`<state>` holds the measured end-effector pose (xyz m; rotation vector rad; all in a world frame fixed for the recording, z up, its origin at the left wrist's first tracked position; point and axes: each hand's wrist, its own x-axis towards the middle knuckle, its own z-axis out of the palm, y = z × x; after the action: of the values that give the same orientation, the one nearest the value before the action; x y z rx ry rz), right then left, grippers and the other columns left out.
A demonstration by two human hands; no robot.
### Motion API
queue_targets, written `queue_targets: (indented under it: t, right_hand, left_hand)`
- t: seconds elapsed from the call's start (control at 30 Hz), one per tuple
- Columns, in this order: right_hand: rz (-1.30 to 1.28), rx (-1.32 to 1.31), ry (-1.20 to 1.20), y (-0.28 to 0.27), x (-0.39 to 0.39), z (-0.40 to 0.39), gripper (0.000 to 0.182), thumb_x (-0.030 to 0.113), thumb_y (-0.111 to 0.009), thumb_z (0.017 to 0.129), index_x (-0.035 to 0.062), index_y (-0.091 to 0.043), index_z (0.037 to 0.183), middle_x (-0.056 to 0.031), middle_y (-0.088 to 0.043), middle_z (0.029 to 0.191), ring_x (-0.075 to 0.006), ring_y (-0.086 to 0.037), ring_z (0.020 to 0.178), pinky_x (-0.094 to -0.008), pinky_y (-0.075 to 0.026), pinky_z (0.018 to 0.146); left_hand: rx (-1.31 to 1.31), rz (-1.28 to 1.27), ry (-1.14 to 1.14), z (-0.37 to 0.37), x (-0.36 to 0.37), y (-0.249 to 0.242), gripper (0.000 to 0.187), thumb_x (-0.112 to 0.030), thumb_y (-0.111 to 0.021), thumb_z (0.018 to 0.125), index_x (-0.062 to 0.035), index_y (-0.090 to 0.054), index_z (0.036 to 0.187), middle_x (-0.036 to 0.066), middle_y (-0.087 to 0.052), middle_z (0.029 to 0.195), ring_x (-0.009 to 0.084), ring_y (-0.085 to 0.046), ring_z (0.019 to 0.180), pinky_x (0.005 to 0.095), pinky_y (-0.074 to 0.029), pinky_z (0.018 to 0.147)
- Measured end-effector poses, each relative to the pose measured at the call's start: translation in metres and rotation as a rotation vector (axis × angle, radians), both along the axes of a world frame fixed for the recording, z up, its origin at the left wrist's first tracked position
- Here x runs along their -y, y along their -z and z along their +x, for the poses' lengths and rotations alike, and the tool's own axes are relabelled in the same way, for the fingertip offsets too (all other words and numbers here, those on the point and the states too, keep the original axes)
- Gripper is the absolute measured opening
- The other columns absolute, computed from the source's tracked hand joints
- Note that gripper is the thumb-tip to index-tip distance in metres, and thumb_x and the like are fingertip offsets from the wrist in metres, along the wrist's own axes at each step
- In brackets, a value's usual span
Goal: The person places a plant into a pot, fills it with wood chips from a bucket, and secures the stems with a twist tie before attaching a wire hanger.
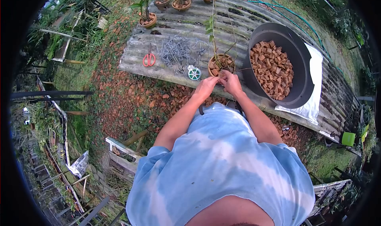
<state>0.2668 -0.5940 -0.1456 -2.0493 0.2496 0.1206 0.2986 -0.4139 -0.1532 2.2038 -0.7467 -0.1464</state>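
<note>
Both hands meet at the near rim of a clay pot [222, 62] filled with brown chunks, from which a tall thin plant [213, 31] rises. My left hand [206, 87] is closed, its fingertips pinched by the pot's front edge. Touching or nearly touching it, my right hand [231, 83] is closed too, thumb and fingers together. What they pinch is too small to make out. Just left of the pot lies a green and white wire reel [194, 73]. Beyond it are a heap of grey metal wire pieces [178, 53] and red-handled scissors [149, 59].
A large black tub [295, 55] of brown chunks [272, 69] stands at the right on a white sack [315, 83]. Several potted plants [148, 20] line the far side of the corrugated sheet [135, 51]. A green hose [278, 7] runs behind.
</note>
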Motion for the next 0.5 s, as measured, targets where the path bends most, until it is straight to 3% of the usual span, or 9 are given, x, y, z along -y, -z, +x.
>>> queue_targets:
  t: [0.3,0.4,0.5]
  right_hand:
    - [0.056,-0.093,-0.140,0.002,0.015,0.004,0.052,0.006,-0.069,0.088,-0.0050,-0.057,0.137,-0.0192,-0.076,0.099,-0.0290,-0.076,0.084,-0.0385,-0.058,0.075]
    - [-0.090,0.135,-0.209,0.014,0.020,0.003,0.053,0.009,-0.072,0.092,-0.0071,-0.054,0.138,-0.0187,-0.076,0.095,-0.0251,-0.075,0.084,-0.0363,-0.060,0.069]
    - [-0.043,-0.058,0.076,-0.035,0.009,0.001,0.044,0.015,-0.072,0.093,-0.0077,-0.059,0.129,-0.0196,-0.076,0.095,-0.0269,-0.076,0.085,-0.0368,-0.060,0.071]
  left_hand:
    - [0.075,0.032,0.107,0.007,-0.002,0.006,0.021,-0.009,-0.064,0.095,-0.0048,-0.071,0.114,0.018,-0.071,0.108,0.0393,-0.069,0.096,0.0445,-0.058,0.081]
    - [0.045,0.003,0.054,0.007,0.003,0.006,0.017,-0.009,-0.065,0.094,-0.0037,-0.073,0.108,0.018,-0.072,0.103,0.0390,-0.069,0.093,0.0443,-0.057,0.079]
    - [0.021,-0.049,-0.028,0.009,0.007,0.007,0.013,-0.009,-0.068,0.092,-0.0017,-0.073,0.101,0.018,-0.072,0.096,0.0390,-0.070,0.089,0.0440,-0.056,0.077]
